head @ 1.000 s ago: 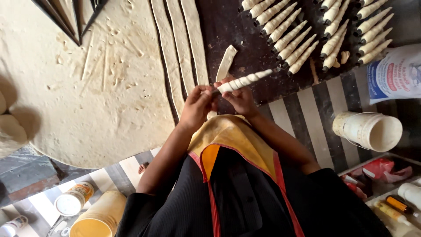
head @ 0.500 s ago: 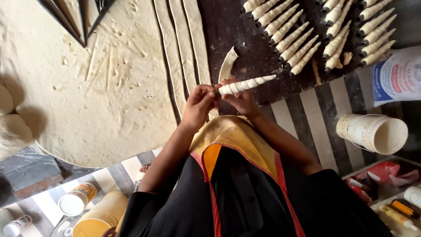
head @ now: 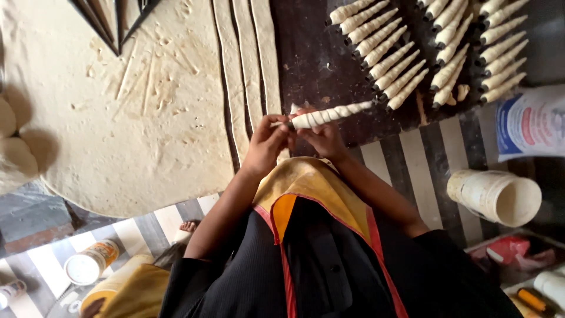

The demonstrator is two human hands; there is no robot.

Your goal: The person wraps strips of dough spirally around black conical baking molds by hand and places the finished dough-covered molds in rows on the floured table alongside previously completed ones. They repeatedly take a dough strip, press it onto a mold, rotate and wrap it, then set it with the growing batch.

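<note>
Both hands meet at the middle of the head view over the edge of a dark board (head: 312,65). My right hand (head: 321,136) grips a cone mould wrapped in a spiral of pale dough (head: 332,114), its thin tip pointing right. My left hand (head: 265,146) pinches the dough strip's loose end at the cone's wide end. Three long dough strips (head: 250,65) lie on the board just beyond the hands. A large rolled-out dough sheet (head: 129,118) with cut marks lies to the left.
Several finished dough-wrapped cones (head: 412,53) lie in rows at the top right. A white bucket (head: 497,197) lies on the striped mat (head: 406,171) to the right, beside a printed bag (head: 529,123). Dough balls (head: 15,159) sit far left, a small jar (head: 88,265) lower left.
The dough strip has been wound further along the cone and its loose tail has gone from the board. Both hands stay together at the cone's wide end.
</note>
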